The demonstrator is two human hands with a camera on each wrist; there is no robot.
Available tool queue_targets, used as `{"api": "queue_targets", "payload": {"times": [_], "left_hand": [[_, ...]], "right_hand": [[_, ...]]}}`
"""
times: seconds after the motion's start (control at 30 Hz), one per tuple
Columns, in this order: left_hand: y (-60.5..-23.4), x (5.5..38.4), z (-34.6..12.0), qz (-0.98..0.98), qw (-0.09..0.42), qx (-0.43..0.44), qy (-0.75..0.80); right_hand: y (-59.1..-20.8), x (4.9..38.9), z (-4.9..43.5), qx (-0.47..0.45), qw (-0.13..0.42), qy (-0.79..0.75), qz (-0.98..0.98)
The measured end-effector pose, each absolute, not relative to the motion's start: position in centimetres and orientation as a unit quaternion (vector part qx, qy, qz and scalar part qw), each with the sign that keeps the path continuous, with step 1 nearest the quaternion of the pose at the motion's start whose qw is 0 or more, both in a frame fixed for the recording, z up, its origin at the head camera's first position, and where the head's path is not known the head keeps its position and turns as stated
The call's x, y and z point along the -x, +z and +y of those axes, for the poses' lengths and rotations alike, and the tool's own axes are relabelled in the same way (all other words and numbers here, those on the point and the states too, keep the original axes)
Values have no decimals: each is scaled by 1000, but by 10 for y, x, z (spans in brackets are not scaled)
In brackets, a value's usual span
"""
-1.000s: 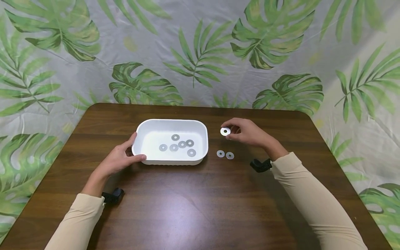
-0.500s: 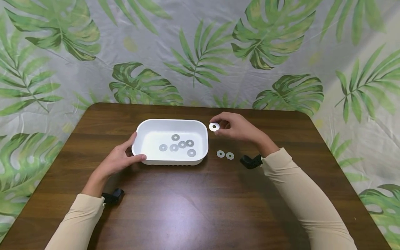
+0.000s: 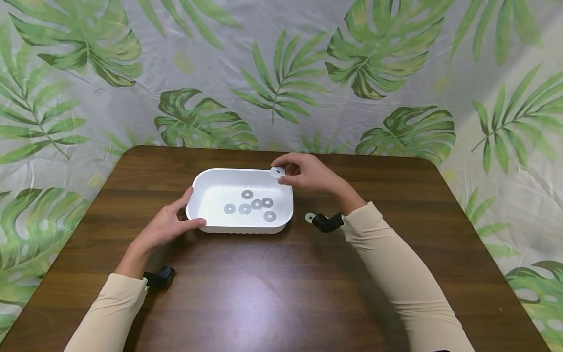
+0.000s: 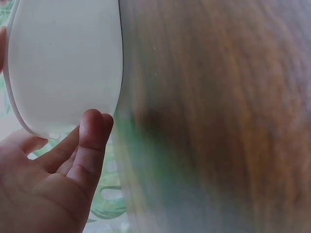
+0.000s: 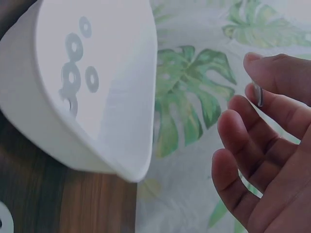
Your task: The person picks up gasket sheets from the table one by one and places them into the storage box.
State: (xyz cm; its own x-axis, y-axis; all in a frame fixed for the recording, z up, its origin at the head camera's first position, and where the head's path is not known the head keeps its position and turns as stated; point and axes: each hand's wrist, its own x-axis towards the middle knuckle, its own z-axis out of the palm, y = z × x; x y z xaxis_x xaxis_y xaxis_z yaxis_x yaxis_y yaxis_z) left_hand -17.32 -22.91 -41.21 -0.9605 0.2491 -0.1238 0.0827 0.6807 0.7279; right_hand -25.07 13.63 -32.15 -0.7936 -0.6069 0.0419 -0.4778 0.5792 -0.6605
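Note:
Between the thumb and fingers of my right hand [image 3: 308, 173] is a flat metal washer [image 3: 277, 172], pinched above the back right corner of a white plastic tub [image 3: 239, 229]. The right wrist view shows that washer [image 5: 259, 97] edge-on. My left hand [image 3: 164, 225] holds the tub's left end, thumb on the front rim and fingers along the side. Several washers [image 3: 247, 194] lie flat on the tub's floor, some overlapping. One more washer [image 3: 309, 217] rests on the table right of the tub, partly covered by the right wrist camera.
A brown wooden table [image 3: 246, 293] carries everything. Behind it hangs a leaf-patterned cloth [image 3: 281, 73]. A black wrist camera [image 3: 326, 223] hangs under my right wrist, low over the table, and another [image 3: 160, 277] sits under the left.
My right hand has moved left with its washer, from right of the tub to over its back right corner. Its wrist camera now covers one of two table washers. The left hand stays put.

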Motion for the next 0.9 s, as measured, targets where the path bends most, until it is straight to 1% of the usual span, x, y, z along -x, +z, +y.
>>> {"api": "queue_targets", "payload": {"times": [0.27, 0.53, 0.9], "left_hand": [[-413, 173, -229, 908, 111, -89, 393], [-413, 173, -229, 909, 106, -89, 394], [-412, 173, -229, 907, 106, -90, 397]], "right_hand": [[-329, 252, 116, 324, 103, -335, 879], [-348, 249, 101, 349, 118, -332, 869], [-370, 242, 97, 355, 151, -328, 862]]}}
